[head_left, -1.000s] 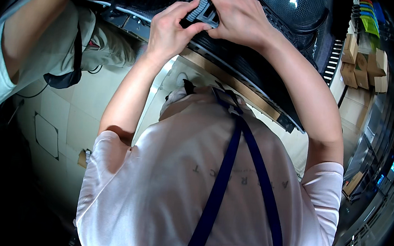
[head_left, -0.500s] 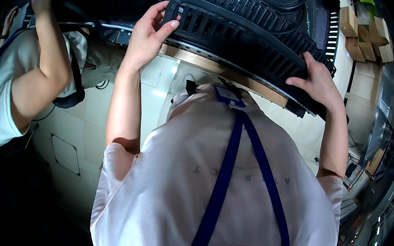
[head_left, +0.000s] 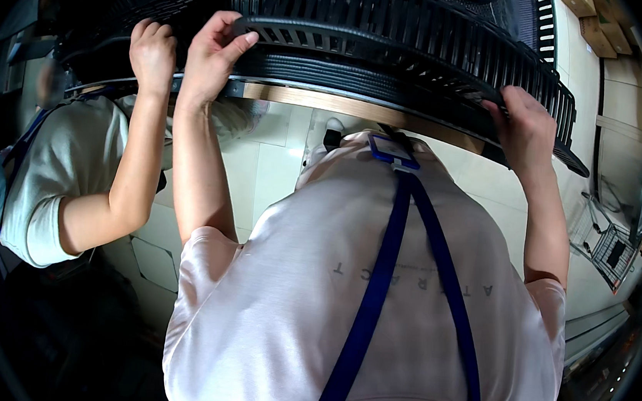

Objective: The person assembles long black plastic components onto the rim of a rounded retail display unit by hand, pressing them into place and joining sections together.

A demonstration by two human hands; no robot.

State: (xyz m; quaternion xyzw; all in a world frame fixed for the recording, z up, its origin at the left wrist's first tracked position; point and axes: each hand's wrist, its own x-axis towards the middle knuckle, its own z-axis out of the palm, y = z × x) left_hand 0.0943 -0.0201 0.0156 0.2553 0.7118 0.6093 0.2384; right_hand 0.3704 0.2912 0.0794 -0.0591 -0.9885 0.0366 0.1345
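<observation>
The left hand (head_left: 213,49) now grips the near rim of the black slatted crate (head_left: 398,38) from below, thumb hooked over the top edge, a little further right along the rim than half a second ago. The right hand (head_left: 525,127) stays clamped on the crate's right near edge, fingers curled over it. The crate sits far and high, resting on a wooden board (head_left: 360,110), and fills more of the view than before. A co-worker's hand (head_left: 152,49) has come to the crate's left end, just beside the left hand.
</observation>
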